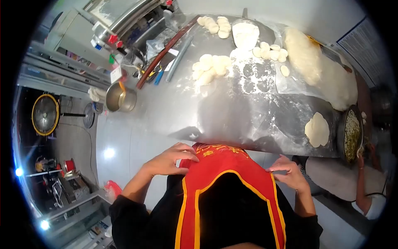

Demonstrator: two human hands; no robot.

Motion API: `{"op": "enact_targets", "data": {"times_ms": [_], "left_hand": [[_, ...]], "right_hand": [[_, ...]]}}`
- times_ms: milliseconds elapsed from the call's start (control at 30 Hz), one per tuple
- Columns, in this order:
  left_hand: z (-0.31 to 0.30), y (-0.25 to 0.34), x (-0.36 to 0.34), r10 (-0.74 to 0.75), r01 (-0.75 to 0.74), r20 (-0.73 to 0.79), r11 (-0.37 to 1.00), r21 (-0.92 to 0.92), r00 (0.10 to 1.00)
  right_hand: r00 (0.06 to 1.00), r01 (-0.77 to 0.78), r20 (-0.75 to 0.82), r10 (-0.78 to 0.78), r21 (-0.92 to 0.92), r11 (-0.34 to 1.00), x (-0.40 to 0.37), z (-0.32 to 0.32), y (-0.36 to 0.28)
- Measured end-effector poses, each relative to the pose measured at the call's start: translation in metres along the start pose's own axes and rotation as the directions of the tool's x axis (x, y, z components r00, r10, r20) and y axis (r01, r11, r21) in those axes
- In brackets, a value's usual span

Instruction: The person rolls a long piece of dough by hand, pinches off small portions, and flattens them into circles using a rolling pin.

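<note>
A red apron [219,159] with yellow edging and lettering hangs in front of my body, over black clothing. My left hand [172,159] is at the apron's left side, fingers bent and thumb apart, with a gap between them. On the other side, my right hand [287,171] pinches the apron's right edge. Both hands are below the front edge of the metal table [166,112], off its surface. A flat round of dough [317,130] lies near the table's right front corner.
Small dough pieces [211,66], floury dough [245,36] and a large dough mass [304,54] lie farther back. A red-brown rod [166,52] and metal pot [121,97] are left. At right, a co-worker's hand [360,159] touches a pan of filling [352,135].
</note>
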State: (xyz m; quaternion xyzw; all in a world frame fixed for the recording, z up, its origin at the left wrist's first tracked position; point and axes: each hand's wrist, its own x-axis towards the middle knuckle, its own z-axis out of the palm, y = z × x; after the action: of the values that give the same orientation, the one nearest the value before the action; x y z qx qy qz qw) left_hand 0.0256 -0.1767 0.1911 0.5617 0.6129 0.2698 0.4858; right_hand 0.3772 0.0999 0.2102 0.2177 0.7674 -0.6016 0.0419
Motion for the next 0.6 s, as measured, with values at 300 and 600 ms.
{"op": "enact_targets", "data": {"times_ms": [300, 600], "left_hand": [[0.035, 0.016, -0.015, 0.092, -0.062, -0.271, 0.991, 0.118, 0.958], [0.038, 0.010, -0.012, 0.077, -0.103, -0.199, 0.987, -0.123, 0.977]], "right_hand": [[0.867, 0.195, -0.497, -0.041, 0.262, 0.945, 0.022, -0.003, 0.009], [0.777, 0.433, -0.541, -0.321, 0.091, 0.897, 0.081, -0.025, -0.058]]}}
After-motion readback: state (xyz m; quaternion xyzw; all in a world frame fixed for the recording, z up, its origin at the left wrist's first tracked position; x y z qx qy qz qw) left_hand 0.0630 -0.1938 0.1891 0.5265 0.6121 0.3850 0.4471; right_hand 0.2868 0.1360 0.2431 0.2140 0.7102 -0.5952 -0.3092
